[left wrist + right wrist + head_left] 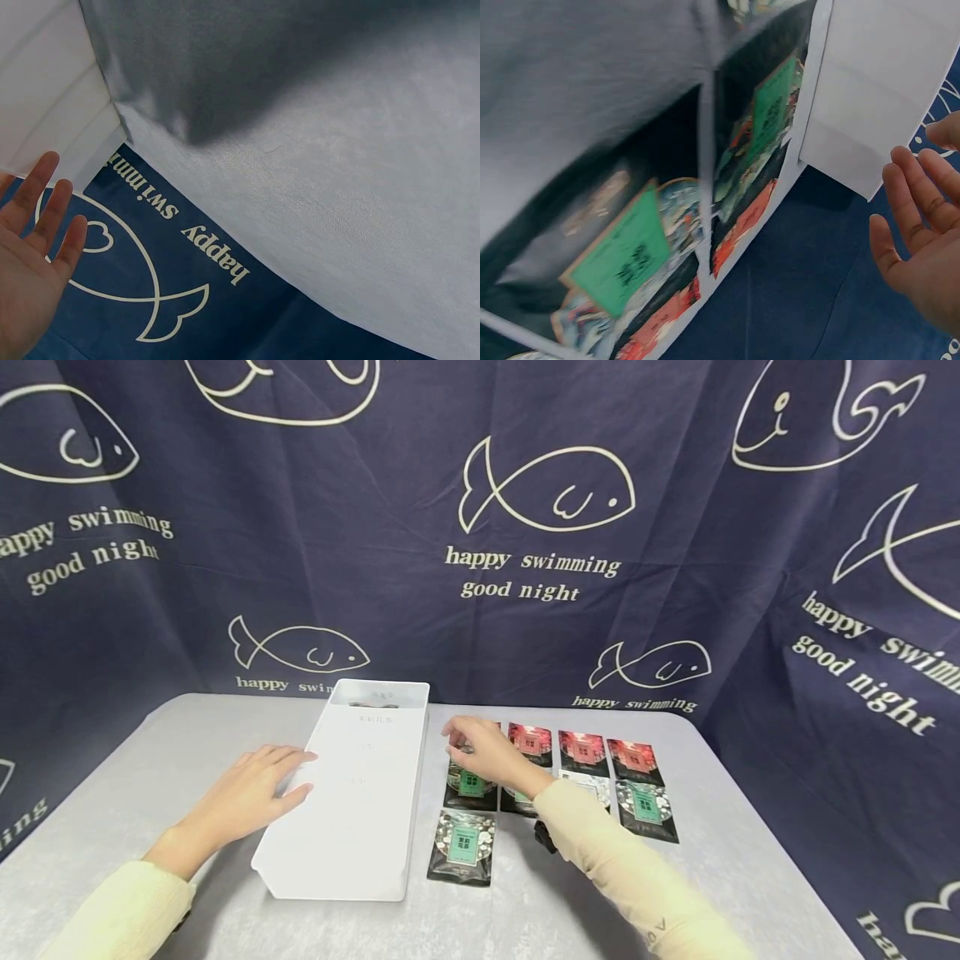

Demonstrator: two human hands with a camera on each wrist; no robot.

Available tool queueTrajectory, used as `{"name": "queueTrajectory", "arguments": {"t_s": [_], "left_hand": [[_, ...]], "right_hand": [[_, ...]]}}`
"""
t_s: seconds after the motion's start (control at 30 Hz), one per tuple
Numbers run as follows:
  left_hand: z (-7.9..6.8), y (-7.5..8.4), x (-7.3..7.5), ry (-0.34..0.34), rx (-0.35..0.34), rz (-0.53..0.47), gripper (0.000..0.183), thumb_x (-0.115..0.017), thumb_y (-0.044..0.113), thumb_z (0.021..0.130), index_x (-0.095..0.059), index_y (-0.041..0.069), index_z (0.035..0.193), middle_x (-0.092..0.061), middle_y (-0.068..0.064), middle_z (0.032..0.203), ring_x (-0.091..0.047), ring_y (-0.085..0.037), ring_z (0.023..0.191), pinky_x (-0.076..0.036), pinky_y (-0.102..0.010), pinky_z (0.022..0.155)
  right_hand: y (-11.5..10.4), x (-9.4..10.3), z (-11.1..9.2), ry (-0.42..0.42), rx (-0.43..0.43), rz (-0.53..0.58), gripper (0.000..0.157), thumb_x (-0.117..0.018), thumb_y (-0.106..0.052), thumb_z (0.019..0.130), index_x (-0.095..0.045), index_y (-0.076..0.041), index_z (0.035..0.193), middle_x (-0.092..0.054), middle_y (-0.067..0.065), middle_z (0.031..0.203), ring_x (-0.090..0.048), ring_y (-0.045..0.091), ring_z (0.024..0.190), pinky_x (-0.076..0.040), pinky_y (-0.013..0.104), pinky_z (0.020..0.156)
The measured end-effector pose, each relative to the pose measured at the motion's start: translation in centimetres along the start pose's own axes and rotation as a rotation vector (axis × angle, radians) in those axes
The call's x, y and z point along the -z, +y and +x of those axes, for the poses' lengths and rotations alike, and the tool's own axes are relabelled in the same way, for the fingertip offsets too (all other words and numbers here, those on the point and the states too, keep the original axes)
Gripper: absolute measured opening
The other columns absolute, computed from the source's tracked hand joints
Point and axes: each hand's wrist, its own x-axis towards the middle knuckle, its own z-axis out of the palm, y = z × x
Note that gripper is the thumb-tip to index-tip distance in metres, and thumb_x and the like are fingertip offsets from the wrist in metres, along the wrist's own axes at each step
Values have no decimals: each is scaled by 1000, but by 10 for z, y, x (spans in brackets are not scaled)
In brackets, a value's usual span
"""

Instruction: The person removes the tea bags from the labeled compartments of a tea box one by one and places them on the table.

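A long white box (341, 872) stands left of centre, with faintly lettered dividers and something dark inside its far compartment. My left hand (251, 789) rests at the box's left rim, its fingers extended; the left wrist view shows this hand (34, 259) holding nothing. Over the leftmost packets hovers my right hand (486, 750), empty, with loosely bent fingers, as the right wrist view of the hand (930, 217) confirms. Under it lies a black packet with a green label (472, 787). Nearer me is another green-labelled packet (462, 850). Red-topped packets (583, 752) form the back row.
A pale packet (587, 783), partly hidden by the right sleeve, and a green-labelled packet (647, 810) lie to the right. The grey table (142, 760) ends at a dark blue curtain (420, 610) with fish drawings, hanging behind and at the sides.
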Motion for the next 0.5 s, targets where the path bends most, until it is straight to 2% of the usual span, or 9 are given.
{"name": "queueTrajectory", "arguments": {"t_s": [0.27, 0.5], "left_hand": [[1, -1, -1, -22, 10, 4, 40, -60, 30, 84, -59, 8, 117, -60, -12, 115, -52, -32, 109, -39, -51, 90], [1, -1, -1, -13, 10, 2, 40, -60, 30, 83, -59, 9, 117, -61, -12, 115, -52, -32, 108, -39, -50, 90]], "right_hand": [[-8, -3, 24, 21, 10, -75, 19, -56, -15, 88, -58, -10, 106, -62, 2, 94, -57, 16, 91, -42, 36, 82], [-10, -9, 41, 51, 5, -116, 21, -55, -16, 88, -59, -10, 108, -62, 0, 96, -54, 15, 91, -39, 33, 79]]}}
